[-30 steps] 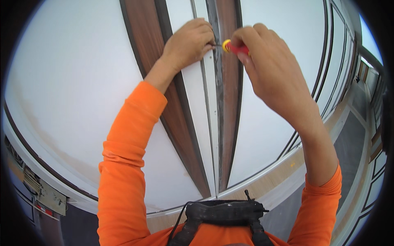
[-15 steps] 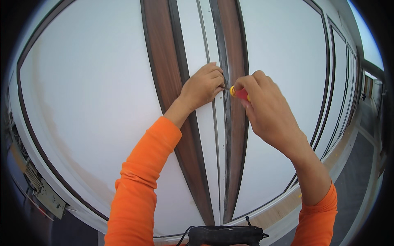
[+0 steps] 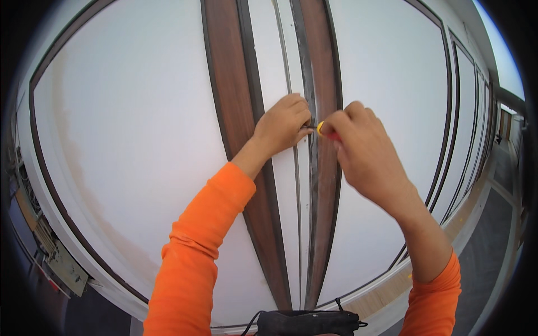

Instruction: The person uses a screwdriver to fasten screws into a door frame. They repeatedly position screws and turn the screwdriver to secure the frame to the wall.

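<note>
My right hand is wrapped round the red and yellow handle of a screwdriver. Its thin dark shaft points left, toward a pale metal strip with small holes. My left hand is closed at the strip, thumb and fingers pinched around the front end of the shaft. The fingers cover the tip, so whether a screw sits there cannot be seen. On either side of the strip run brown wood-grain bands, the left one wider than the right one, both edged in black.
Large white panels with dark frames, a left one and a right one, flank the bands. A black bag hangs at my front. Grey flooring stretches off to the right. Boards and debris lie at the far left.
The view has shifted slightly, so the panels and my left hand appear a little further right and lower. My right hand has turned a bit on the handle, hiding more of its red part.
</note>
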Demonstrator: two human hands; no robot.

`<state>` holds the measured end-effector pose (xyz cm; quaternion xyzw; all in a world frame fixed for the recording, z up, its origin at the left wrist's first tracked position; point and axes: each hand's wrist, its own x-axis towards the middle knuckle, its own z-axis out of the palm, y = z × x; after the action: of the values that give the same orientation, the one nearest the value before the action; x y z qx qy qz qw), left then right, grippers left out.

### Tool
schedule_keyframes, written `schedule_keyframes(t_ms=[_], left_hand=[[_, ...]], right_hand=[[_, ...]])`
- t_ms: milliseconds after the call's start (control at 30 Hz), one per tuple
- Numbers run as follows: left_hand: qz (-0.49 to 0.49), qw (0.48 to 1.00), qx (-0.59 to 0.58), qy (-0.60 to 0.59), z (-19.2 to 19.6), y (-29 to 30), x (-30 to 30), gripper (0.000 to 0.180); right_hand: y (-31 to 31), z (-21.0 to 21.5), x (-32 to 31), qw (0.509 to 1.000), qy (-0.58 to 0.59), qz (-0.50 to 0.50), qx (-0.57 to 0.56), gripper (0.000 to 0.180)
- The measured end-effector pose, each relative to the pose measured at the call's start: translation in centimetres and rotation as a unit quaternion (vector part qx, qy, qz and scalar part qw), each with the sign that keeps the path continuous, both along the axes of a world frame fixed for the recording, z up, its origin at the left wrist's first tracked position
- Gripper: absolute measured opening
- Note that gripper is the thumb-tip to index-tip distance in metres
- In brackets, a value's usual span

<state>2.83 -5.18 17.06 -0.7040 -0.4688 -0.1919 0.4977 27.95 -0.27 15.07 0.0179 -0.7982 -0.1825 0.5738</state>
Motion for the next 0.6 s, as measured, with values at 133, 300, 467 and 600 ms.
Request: schedule_keyframes(t_ms=[133,300,467,600], left_hand=[[-0.012,1.0,-0.004,0.023,-0.2,0.1,-0.8,0.024],[-0.004,1.0,0.004,0.01,-0.6,0.3,-1.0,0.017],[0.014,0.999,0.041,0.011,-0.6,0.3,-0.4,0.023],[-0.008,0.999,0.047,0.014,-0.8,0.6,-0.8,0.026]], right_hand=[[0.6,0.0,0.1,0.987,-0.034,-0.036,-0.156,0.014],[0.1,-0.9,0.0,0.98,-0.064,-0.131,-0.137,0.011],[0.2,-2.1,-0.4,1.0,0.011,-0.007,-0.004,0.013],[-0.5,-1.9,-0.2,0.993,-0.012,0.004,-0.115,0.011]])
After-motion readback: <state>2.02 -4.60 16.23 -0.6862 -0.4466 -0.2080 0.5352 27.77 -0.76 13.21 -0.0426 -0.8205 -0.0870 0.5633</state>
